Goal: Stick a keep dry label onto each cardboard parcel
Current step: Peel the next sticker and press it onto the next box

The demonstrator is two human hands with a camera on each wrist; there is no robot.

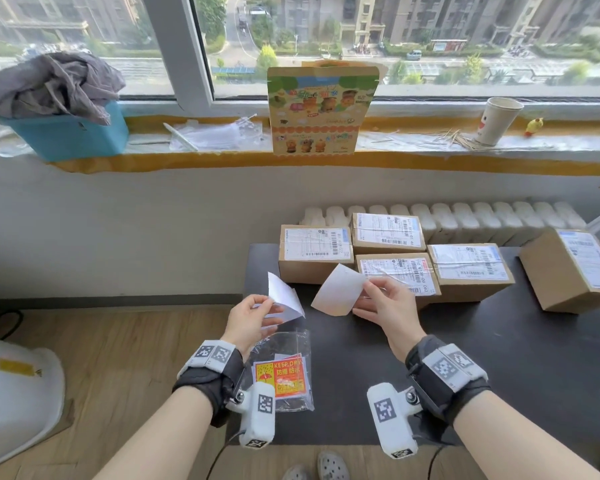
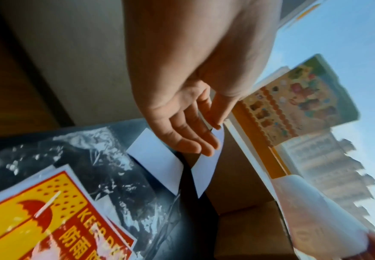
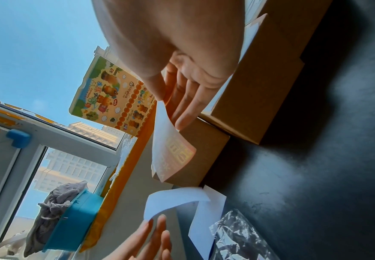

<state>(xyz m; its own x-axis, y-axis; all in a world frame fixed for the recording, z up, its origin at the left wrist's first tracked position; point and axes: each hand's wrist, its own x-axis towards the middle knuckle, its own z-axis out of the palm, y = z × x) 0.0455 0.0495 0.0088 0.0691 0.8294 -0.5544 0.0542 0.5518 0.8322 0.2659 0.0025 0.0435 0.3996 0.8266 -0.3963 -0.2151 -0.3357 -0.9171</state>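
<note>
My right grip (image 1: 383, 308) pinches one edge of a peeled label (image 1: 338, 291) between thumb and fingers; the sheet shows its white back in the middle of the head view, and in the right wrist view the red and yellow print glows through it (image 3: 173, 149). The label hangs in the air just in front of the nearest cardboard parcel (image 1: 400, 275), touching nothing but my fingers. My left grip (image 1: 253, 318) pinches the white backing paper (image 1: 284, 297), thumb on top and fingers loosely spread beneath; the paper is folded into two flaps, seen clearly in the left wrist view (image 2: 159, 161). The two sheets are apart, with a gap between them.

Below my left grip, low in the centre of the frame, a clear plastic bag (image 1: 284, 368) lies on the dark surface (image 1: 499, 358) with more keep dry labels (image 1: 281, 377) inside, umbrella and raindrops printed on them. Behind the label stand four parcels in a tight cluster: one at the left (image 1: 314, 252), one behind (image 1: 387, 232), and one to the right (image 1: 470, 270) of the nearest. A fifth parcel (image 1: 572, 268) sits apart at the right edge. Each carries a white shipping slip on top.

On the windowsill in the upper part of the frame stand a cartoon-printed box (image 1: 319, 112), a paper cup (image 1: 497, 121) and a blue tub (image 1: 66, 133) heaped with grey cloth.
</note>
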